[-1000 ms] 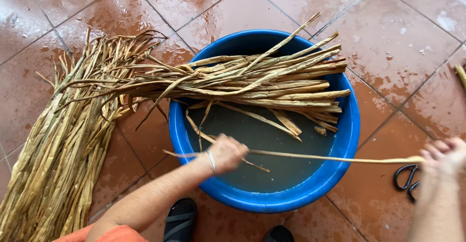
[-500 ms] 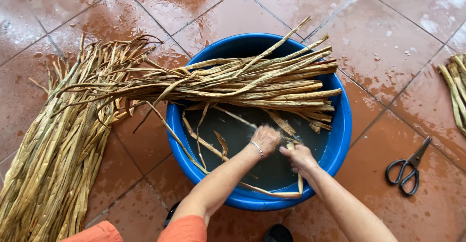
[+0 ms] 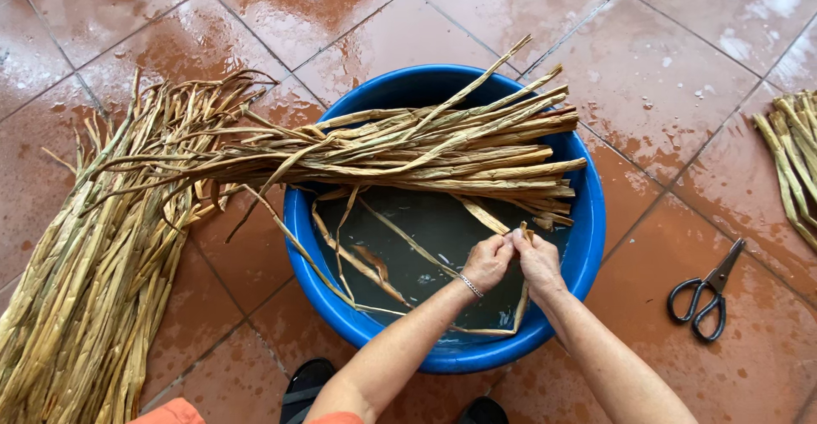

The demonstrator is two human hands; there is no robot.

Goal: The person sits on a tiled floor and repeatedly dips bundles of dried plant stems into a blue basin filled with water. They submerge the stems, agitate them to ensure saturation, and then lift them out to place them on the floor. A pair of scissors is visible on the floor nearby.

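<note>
Pinching one wet strip (image 3: 521, 292) together over the basin (image 3: 587, 245), left hand (image 3: 487, 262) and right hand (image 3: 538, 261) apparently let it hang toward the near rim.

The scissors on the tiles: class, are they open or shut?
Open: the scissors lie with handle loops apart and blades slightly spread, right of the blue basin.

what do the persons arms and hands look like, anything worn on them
Both forearms are bare, with no gloves on the left hand or the right hand. A thin silver-coloured bracelet circles the left wrist. The right wrist shows nothing worn. Orange sleeve edges show at the bottom of the picture near the upper arms. No rings can be made out.
</note>
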